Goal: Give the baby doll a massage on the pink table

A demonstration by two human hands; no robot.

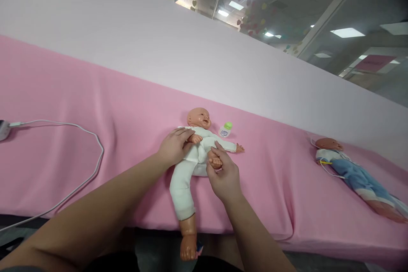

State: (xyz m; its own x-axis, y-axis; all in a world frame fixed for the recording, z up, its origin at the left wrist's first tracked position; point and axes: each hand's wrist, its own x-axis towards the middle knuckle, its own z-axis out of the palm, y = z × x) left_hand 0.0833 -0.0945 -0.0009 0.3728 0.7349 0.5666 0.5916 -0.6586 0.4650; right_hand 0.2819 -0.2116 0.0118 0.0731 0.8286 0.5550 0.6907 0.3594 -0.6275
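A baby doll (201, 144) in a white suit lies on its back on the pink-covered table, its head toward the wall. My left hand (174, 146) is closed around one of the doll's arms, and the doll's small hand shows beside my fingers. Its leg on the right is folded up over the belly, with the foot (215, 160) in the grip of my right hand (225, 174). The other leg (182, 189) stretches toward me, its foot past the table edge. Just right of the doll's head is a small clear bottle (225, 130) with a green cap.
A white cable (95, 136) curves across the pink cloth (255, 199) at the left, joined to a white device (4, 130). On the right lies a second doll (360, 178) in blue and white, with thin tubing around it. A white wall (223, 59) with glass above borders the table.
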